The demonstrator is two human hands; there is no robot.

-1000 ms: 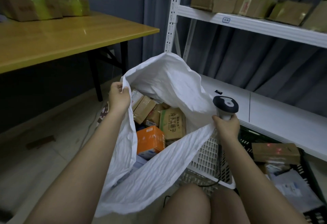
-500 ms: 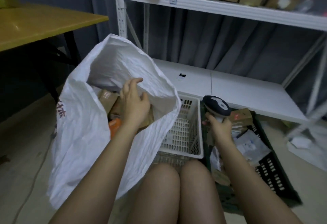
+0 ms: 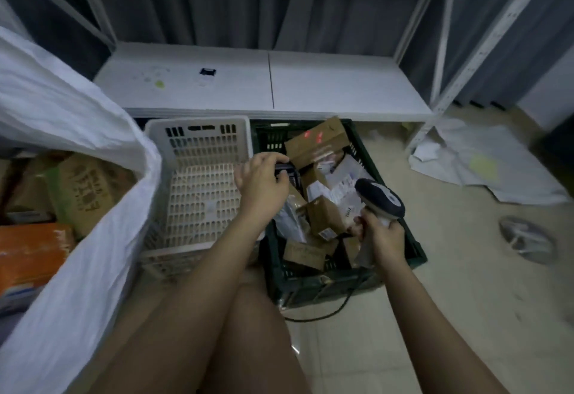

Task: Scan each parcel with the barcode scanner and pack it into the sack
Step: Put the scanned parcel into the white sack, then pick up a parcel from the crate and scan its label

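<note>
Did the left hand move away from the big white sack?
Yes. The left hand left the sack, crossed the white basket to the right, and now grips a small dark parcel at the green crate.

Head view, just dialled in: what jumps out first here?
The dark green crate heaped with parcels, straight ahead on the floor, with red scanner dots on the brown box at its far end. The left hand grips a small dark parcel at the crate's left edge; the right hand holds the barcode scanner. The white sack gapes at left.
</note>
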